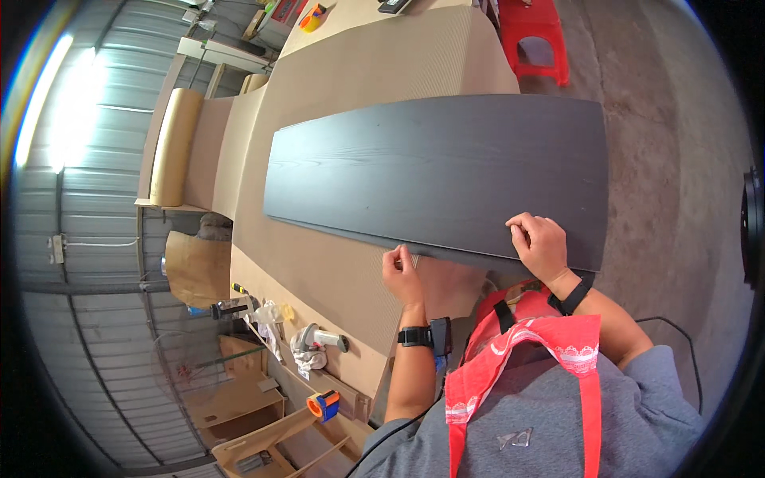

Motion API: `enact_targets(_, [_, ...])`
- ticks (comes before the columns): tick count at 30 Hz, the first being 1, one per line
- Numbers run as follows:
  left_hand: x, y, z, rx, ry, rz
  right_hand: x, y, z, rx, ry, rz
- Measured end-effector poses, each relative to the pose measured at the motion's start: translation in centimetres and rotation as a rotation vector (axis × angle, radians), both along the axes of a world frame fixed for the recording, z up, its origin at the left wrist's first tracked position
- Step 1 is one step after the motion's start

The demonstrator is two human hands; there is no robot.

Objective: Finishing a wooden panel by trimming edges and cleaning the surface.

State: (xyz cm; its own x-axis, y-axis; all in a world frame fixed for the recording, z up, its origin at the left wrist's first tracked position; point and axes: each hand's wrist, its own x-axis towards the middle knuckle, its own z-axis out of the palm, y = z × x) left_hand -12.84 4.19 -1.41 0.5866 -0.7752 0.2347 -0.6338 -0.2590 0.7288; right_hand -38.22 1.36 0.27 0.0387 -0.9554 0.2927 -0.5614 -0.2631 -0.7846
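A long dark grey wood-grain board lies flat in front of me. The edge of a second dark board shows just beneath it along the near side. My left hand is at that near edge, thumb and fingers closed together; whatever they may hold is too small to make out. Over the board's near right part is my right hand, its fingers curled in and the thumb against them. I cannot see what, if anything, is between them. Both wrists wear black straps.
Brown corrugated cardboard covers the table under the boards. A white hand tool and an orange-and-blue tape roll are at the left near side. A cardboard roll stands far left, a red stool far right.
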Motion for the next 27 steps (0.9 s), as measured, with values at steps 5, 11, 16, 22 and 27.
enact_targets(5, [1.2,-0.8,0.4,-0.038,-0.057,0.037,0.1,0.1,0.0,-0.005,0.020,0.007])
enact_targets(11, [-0.2,-0.4,0.3,0.090,-0.258,-0.044,0.1,0.1,0.0,-0.008,0.014,0.002])
enact_targets(16, [-2.9,1.4,0.6,0.056,-0.298,-0.303,0.1,0.0,0.0,0.009,0.012,0.006])
enact_targets(22, [-3.5,1.2,0.7,-0.016,-0.053,-0.183,0.0,0.1,0.1,0.008,0.020,0.005])
enact_targets(27, [-4.4,1.0,0.3,0.056,-0.090,-0.149,0.1,0.1,-0.1,-0.012,0.017,0.009])
